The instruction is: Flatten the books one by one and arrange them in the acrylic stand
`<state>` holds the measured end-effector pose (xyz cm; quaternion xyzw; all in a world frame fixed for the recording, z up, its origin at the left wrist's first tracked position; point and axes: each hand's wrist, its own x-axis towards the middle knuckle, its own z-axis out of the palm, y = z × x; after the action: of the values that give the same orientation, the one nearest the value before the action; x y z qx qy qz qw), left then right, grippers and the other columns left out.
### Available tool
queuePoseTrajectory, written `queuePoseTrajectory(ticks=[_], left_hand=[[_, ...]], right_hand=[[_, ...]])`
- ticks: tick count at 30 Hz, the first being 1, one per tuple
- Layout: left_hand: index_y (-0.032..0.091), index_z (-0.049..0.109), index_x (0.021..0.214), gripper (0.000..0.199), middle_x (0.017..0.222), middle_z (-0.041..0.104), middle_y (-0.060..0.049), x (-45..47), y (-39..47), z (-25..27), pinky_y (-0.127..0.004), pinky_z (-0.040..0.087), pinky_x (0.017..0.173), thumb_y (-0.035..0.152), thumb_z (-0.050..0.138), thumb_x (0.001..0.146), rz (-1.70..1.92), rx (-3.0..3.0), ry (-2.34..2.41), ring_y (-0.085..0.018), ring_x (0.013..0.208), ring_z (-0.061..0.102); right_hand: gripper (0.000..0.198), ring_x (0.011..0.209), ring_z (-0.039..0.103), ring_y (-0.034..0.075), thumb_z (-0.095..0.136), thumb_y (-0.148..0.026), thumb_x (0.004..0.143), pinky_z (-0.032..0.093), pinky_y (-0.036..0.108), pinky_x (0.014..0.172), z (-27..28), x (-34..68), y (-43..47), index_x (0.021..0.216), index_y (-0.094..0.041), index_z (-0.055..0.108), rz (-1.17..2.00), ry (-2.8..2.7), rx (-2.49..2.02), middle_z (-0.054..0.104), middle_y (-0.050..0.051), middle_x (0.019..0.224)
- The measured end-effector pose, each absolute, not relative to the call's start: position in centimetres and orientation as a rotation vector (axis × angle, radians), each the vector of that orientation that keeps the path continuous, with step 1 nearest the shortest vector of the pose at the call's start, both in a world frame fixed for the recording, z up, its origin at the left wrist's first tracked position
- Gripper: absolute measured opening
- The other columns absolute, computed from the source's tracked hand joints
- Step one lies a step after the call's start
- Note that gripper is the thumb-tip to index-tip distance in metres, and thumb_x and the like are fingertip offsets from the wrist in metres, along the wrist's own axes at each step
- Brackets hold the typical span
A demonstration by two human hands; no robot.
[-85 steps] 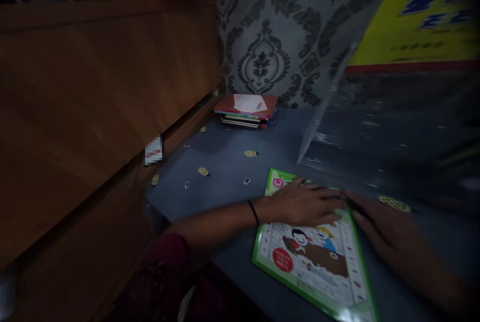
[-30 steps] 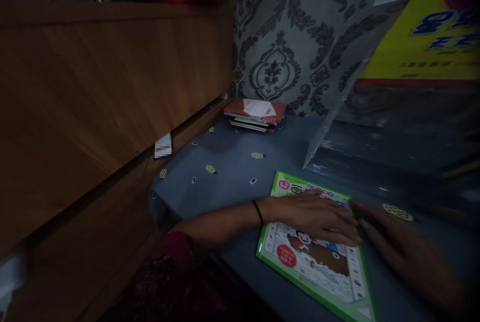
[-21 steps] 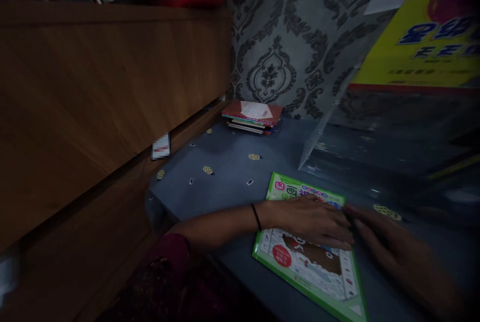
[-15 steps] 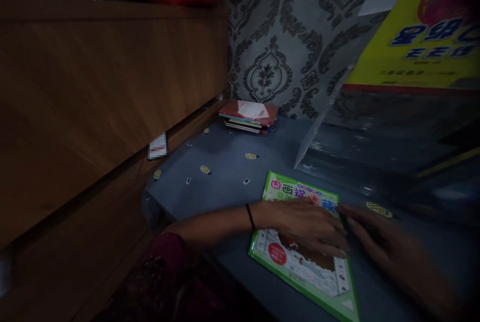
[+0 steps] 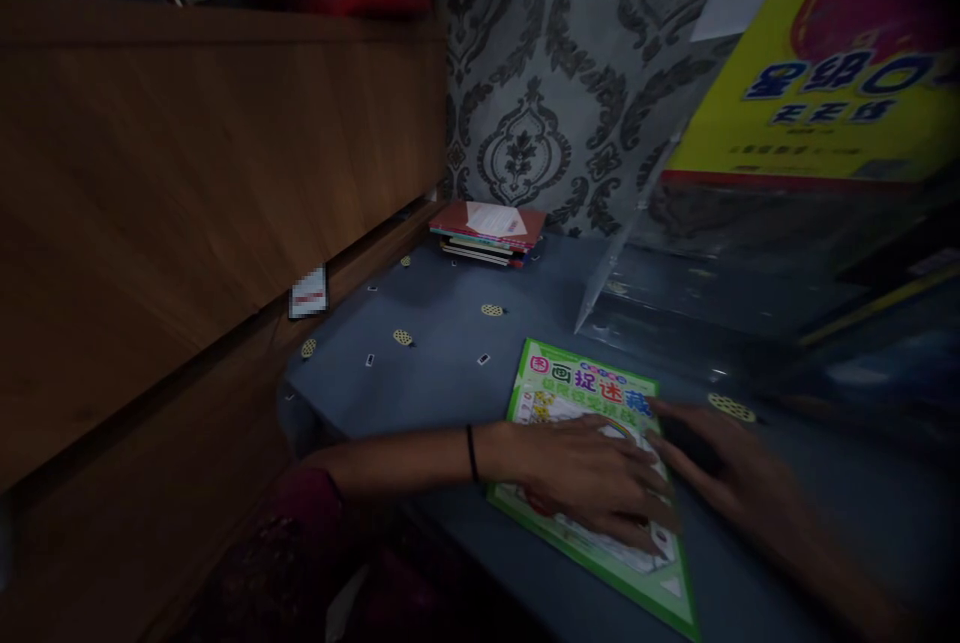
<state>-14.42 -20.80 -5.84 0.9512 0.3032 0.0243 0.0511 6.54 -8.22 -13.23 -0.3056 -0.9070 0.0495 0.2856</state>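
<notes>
Green-bordered book (image 5: 581, 388) under the left hand (image 5: 577, 468)
The left fingers lie loosely spread across it; the right hand (image 5: 731, 453), thumb and forefinger parted, has its fingertips at the book's right edge.

I wear the one camera on my head; it looks forward and down at the table (image 5: 442, 383), close above my left hand (image 5: 589, 478) and right hand (image 5: 739, 463), facing the patterned wall (image 5: 525, 148) beyond.
</notes>
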Motion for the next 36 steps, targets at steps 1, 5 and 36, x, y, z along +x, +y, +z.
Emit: queuePoseTrajectory(ticks=[1, 5, 36], left_hand=[[0.022, 0.065, 0.134, 0.040, 0.138, 0.066, -0.003, -14.4, -21.2, -6.0, -0.045, 0.044, 0.106, 0.042, 0.046, 0.105, 0.063, 2.879, 0.902, -0.024, 0.138, 0.052], [0.026, 0.063, 0.137, 0.039, 0.146, 0.061, -0.002, -14.4, -22.4, -7.2, -0.049, 0.038, 0.113, 0.040, 0.045, 0.105, 0.073, 2.860, 0.903, -0.025, 0.144, 0.047], [0.032, 0.063, 0.137, 0.037, 0.155, 0.054, 0.001, -14.6, -26.8, -6.9, -0.040, 0.034, 0.121, 0.040, 0.048, 0.105, 0.091, 2.854, 1.016, -0.017, 0.150, 0.039]], right_hand=[[0.054, 0.091, 0.077, 0.032, 0.039, -0.068, 0.095, 0.064, 0.045, 0.083, -13.2, 6.6, -8.2, 0.103, -0.026, 0.073, 0.167, -2.445, -0.783, 0.080, 0.012, 0.099], [0.056, 0.088, 0.076, 0.032, 0.038, -0.069, 0.096, 0.063, 0.047, 0.080, -13.7, 6.8, -8.0, 0.105, -0.025, 0.073, 0.204, -2.465, -0.737, 0.079, 0.013, 0.096], [0.048, 0.129, 0.063, 0.030, 0.033, -0.042, 0.106, 0.056, 0.049, 0.105, -16.2, 4.5, -11.7, 0.133, -0.020, 0.066, 0.011, -2.567, -0.546, 0.065, 0.015, 0.141]])
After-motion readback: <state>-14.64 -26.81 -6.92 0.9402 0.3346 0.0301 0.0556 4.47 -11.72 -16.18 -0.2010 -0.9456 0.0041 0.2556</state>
